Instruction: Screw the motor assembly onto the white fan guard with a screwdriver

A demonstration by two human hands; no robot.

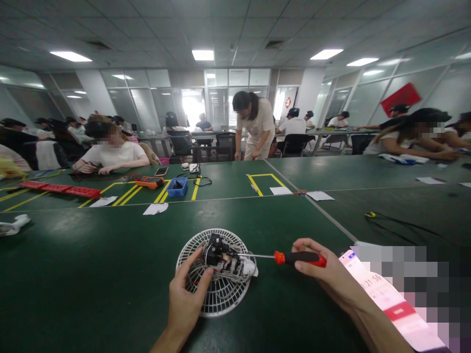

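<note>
A round white fan grille (pixel 217 304) lies on the green table in front of me, with a fan motor assembly (pixel 213 251) of black and white parts and wires on top. My left hand (pixel 189 289) grips the black part of that motor between thumb and fingers. In my right hand (pixel 320 264) is a screwdriver (pixel 300 258) with a red and black handle, held level. Its shaft points left, and the tip reaches in among the motor parts. Which screw or part the tip touches is too small to tell.
A lit phone screen (pixel 393 299) stands at the lower right. Across the table are a blue bin (pixel 177 187), an orange multimeter (pixel 149 182), a red tray strip (pixel 61 189) and paper slips (pixel 155 209). A black cable (pixel 397 223) lies right. A person (pixel 255 122) leans over the far edge.
</note>
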